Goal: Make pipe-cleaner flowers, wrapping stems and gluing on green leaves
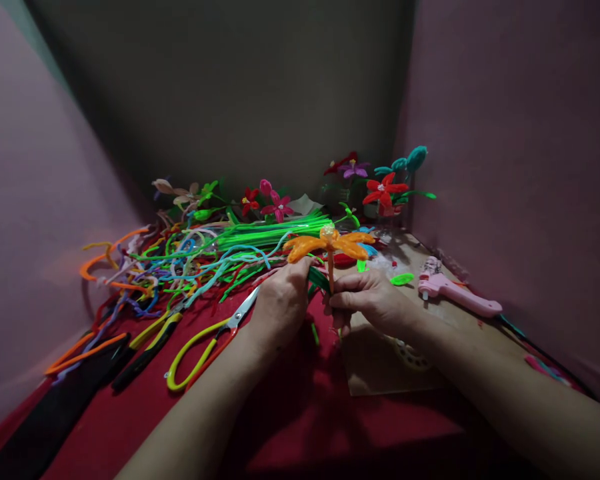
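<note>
Head view: right grip (pixel 347 297) pinches the orange flower's (pixel 353 245) stem; left grip (pixel 310 270), dark green tape (pixel 319 279).

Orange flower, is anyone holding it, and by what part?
Yes, the orange flower is held by its stem, below the petals, in the right hand.
</note>
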Demonstrator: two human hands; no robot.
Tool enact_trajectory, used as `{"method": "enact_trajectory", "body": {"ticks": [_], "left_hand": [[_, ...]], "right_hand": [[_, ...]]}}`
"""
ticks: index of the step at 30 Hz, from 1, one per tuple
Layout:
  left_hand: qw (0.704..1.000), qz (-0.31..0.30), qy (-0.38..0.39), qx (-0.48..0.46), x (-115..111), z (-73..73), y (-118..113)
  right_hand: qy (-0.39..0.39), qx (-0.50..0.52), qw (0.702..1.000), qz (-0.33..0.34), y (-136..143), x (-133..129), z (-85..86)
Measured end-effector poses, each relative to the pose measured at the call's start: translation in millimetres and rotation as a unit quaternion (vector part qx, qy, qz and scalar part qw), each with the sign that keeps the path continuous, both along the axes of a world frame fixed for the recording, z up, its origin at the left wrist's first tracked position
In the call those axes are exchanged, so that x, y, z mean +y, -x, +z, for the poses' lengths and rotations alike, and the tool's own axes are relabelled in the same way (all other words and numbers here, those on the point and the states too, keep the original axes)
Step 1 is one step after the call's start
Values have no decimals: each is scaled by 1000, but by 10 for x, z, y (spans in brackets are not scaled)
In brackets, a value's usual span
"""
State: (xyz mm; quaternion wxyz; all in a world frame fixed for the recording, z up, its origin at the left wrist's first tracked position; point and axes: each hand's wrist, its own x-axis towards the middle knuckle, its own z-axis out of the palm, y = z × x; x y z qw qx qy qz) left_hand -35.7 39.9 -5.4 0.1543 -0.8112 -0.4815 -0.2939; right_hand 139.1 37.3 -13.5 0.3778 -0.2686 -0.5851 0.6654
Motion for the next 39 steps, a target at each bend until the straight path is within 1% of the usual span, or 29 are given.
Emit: {"method": "enact_trajectory", "body": {"ticks": [4, 8, 11, 15, 18, 20, 24, 28, 30, 33, 34, 36, 39], "left_hand": [[998, 62, 29, 9, -31, 65, -18], [986, 128, 108, -14, -15, 111, -44], [975, 156, 156, -15, 23, 108, -32], [968, 193, 160, 22, 63, 81, 18], [958, 226, 156, 78, 77, 56, 40], [954, 237, 157, 96, 87, 44, 47], [956, 227, 175, 53, 116, 52, 71], [960, 208, 184, 16, 125, 76, 92], [963, 187, 192, -12, 112, 70, 84], [968, 137, 201, -67, 84, 42, 55], [969, 122, 198, -80, 77, 33, 46], [972, 95, 190, -102, 69, 19, 34], [974, 87, 188, -91, 79, 5, 37]], "right_hand": [[-3, 0, 1000, -7, 12, -1, -2], [-3, -10, 1000, -27, 25, -1, 19], [7, -18, 999, -45, 32, 14, 32], [6, -14, 998, -69, 40, 48, 25], [20, 8, 997, -69, 43, 81, -11], [22, 17, 997, -67, 35, 106, -47], [6, 19, 997, -77, -9, 146, -98], [7, 27, 995, -98, -41, 155, -91], [11, 34, 994, -100, -48, 154, -82], [8, 37, 993, -113, -74, 164, -68], [2, 37, 991, -126, -94, 176, -62], [-16, 42, 984, -175, -150, 218, -48], [-46, 41, 954, -294, -261, 324, -26]]}}
